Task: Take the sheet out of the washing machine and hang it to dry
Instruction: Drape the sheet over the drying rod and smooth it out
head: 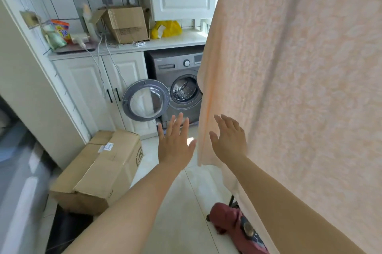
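Observation:
A pale peach sheet (299,79) hangs down the right side of the view, from the top edge almost to the floor. The grey washing machine (177,67) stands under the counter behind it, its round door (145,99) swung open to the left and the drum (184,90) showing bare metal. My left hand (174,142) is stretched forward with straight spread fingers, holding nothing, just left of the sheet's edge. My right hand (229,137) is also flat and open, in front of the sheet near its left edge; whether it touches the cloth is unclear.
A cardboard box (101,169) lies on the tiled floor at the left. A dark red bundle (233,224) sits on the floor under the sheet. The counter (182,41) carries another cardboard box (126,24), a yellow bag (166,29) and packets. White cabinets (99,88) line the left.

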